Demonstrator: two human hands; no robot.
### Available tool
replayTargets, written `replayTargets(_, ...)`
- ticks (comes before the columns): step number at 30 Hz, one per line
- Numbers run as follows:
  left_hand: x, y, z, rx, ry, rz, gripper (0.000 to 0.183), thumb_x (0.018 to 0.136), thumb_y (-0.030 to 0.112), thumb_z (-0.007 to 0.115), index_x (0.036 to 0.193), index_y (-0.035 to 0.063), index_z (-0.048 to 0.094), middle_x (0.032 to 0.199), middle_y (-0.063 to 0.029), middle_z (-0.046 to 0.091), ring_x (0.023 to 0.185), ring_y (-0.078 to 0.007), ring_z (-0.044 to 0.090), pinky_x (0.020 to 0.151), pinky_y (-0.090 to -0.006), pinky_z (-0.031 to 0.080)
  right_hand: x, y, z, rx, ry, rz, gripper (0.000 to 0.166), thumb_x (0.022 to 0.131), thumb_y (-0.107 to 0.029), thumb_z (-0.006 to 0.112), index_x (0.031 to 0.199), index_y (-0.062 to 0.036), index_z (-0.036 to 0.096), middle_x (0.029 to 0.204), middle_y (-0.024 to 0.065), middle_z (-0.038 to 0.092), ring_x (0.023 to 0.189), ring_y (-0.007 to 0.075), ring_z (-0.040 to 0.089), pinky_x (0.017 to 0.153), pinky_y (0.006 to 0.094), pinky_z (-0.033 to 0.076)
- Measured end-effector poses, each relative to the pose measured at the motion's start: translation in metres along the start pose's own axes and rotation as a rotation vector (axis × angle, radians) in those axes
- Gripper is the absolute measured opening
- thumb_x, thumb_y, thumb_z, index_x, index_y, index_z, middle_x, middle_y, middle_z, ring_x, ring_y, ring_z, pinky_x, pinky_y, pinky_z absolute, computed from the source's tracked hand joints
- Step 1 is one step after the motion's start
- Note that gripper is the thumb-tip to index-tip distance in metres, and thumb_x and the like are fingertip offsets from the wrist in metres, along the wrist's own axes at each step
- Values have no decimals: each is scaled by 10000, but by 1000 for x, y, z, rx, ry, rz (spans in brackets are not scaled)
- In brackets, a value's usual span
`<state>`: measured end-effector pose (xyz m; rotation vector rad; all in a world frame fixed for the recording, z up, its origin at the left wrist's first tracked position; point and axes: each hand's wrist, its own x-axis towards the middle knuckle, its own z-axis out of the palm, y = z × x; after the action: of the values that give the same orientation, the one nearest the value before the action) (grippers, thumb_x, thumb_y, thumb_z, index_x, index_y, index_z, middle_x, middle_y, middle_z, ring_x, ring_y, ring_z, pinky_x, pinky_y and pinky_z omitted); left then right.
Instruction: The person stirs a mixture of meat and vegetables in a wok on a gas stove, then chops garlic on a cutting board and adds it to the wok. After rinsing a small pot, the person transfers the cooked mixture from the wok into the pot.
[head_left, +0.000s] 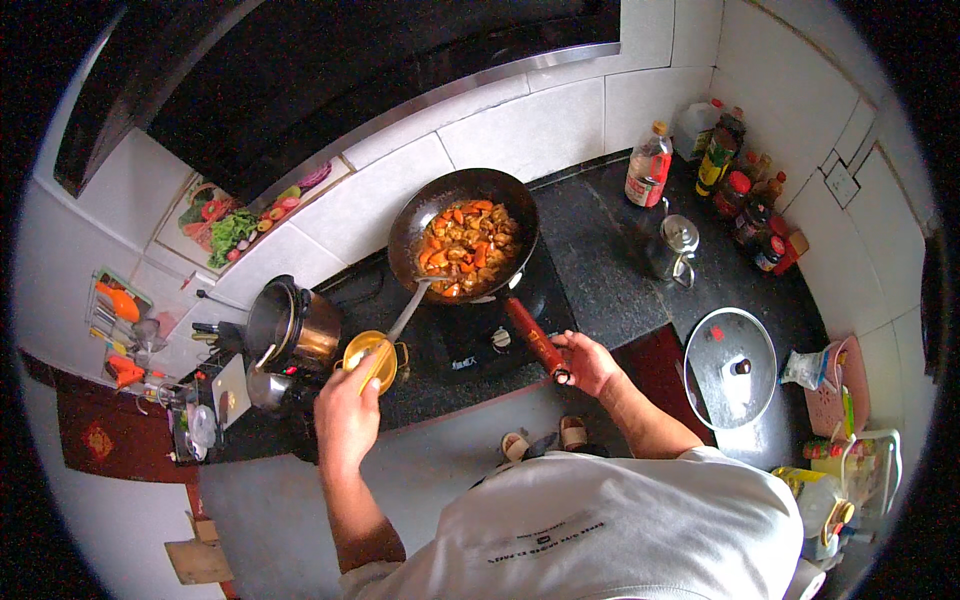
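Note:
A dark wok (405, 217) sits over the black stove (480, 352), and in it is a stew of orange vegetable pieces and browned chunks (469, 244) in sauce. My left hand (349, 412) grips the handle of a metal spatula (409, 311), whose blade lies inside the wok's near rim. Below that handle, partly covered by my left hand, is a small golden two-handled pot (388, 373). My right hand (589, 364) holds the end of the wok's red handle (534, 334), palm up; some of its fingers are hidden beneath the handle.
Left of the stove stands a pressure cooker (315, 322). A glass lid (731, 367) lies on the right counter, with a steel cruet (680, 236) behind it. A liquid bottle (648, 169) and several jars (733, 193) line the back right corner. A pink basket (840, 390) is farther right.

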<state>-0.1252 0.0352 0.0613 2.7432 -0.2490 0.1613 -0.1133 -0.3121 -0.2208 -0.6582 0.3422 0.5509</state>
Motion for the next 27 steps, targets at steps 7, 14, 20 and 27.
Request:
replayTargets(7,-1,-6,11,-53,49,-2,432,906,52,622,1321,172,638,1095,-216,678,1012,-393,655,888,-451,525,-6,0,24,-19,43,-11,505,975,-499,530,1246,-78,596,1018,54,684,758,154,636,562,268,526)
replayTargets(14,-4,-12,5,-3,4,-14,402,892,72,631,1284,152,665,1026,-227,671,943,-404,651,849,-462,519,-4,3,14,6,0,18,466,992,-449,524,1268,-74,526,1050,120,663,808,229,673,624,337,582)
replayTargets(20,-8,-6,-31,82,-50,2,413,887,90,646,1288,188,668,908,-196,636,848,-394,633,767,-472,510,-3,7,4,26,-10,18,449,1003,-447,502,1265,-87,561,993,83,670,753,190,650,599,322,582)
replayTargets(27,-2,-1,-13,78,-39,11,388,889,78,642,1271,139,670,985,-212,661,914,-396,650,811,-460,524,-1,10,8,9,-59,20,417,1008,-450,499,1210,-95,586,947,69,669,724,184,644,596,340,589)
